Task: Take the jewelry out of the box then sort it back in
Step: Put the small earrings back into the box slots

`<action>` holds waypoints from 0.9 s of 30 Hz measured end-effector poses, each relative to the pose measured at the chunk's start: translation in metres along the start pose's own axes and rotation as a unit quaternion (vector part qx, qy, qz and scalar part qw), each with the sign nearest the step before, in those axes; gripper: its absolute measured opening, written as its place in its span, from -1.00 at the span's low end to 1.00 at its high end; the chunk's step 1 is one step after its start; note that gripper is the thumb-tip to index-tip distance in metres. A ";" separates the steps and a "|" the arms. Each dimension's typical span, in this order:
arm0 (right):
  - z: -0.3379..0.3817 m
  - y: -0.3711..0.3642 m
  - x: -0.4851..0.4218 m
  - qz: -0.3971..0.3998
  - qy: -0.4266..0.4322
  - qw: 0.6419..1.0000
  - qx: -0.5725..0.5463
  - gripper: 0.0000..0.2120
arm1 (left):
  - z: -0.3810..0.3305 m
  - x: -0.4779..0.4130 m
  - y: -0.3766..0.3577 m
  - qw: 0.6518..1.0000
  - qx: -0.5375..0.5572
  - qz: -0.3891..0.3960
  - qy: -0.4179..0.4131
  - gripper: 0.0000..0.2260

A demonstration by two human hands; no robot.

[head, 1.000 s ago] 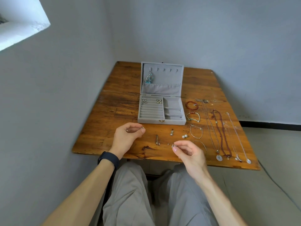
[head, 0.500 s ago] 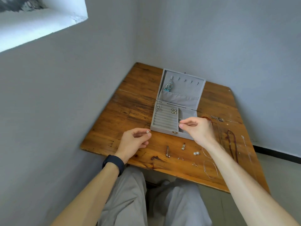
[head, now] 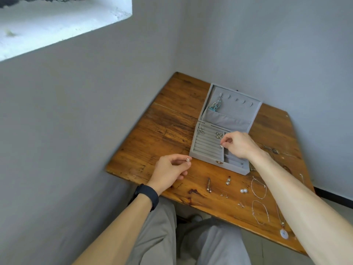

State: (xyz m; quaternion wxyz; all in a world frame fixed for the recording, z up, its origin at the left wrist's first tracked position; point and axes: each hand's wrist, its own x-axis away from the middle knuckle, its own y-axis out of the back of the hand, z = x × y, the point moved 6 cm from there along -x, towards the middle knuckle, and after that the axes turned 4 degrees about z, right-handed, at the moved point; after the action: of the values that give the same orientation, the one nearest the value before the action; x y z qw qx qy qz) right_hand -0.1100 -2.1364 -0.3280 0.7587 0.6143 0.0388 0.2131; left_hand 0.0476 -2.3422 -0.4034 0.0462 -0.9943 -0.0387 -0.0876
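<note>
Both hands pinch one small earring each at the open grey jewelry box (head: 202, 148).

The right hand (head: 237, 143) holds a stud (head: 221, 146) over the ring-roll section; the left hand (head: 170, 172) grips a flower stud (head: 188, 159) just beside the box front. More earrings, pearl studs (head: 243, 190) and chains lie on the bench (head: 172, 119).
</note>
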 end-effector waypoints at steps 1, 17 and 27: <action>0.001 0.001 -0.002 0.002 -0.002 1.000 0.013 -0.88 | 0.000 0.000 0.000 1.000 0.000 0.000 -0.001 -0.84; 0.019 0.007 -0.018 0.074 -0.024 0.994 0.075 -0.87 | 0.001 -0.001 -0.002 1.000 -0.014 0.001 -0.009 -0.86; 0.013 0.002 -0.016 0.040 -0.044 0.997 0.050 -0.85 | -0.001 0.001 -0.003 1.000 -0.027 0.000 -0.010 -0.86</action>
State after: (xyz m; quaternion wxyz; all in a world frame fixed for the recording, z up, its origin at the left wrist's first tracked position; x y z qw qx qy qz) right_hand -0.1213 -2.1541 -0.3262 0.7191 0.6612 -0.0088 0.2133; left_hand 0.0482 -2.3393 -0.4023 0.0188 -0.9960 -0.0367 -0.0788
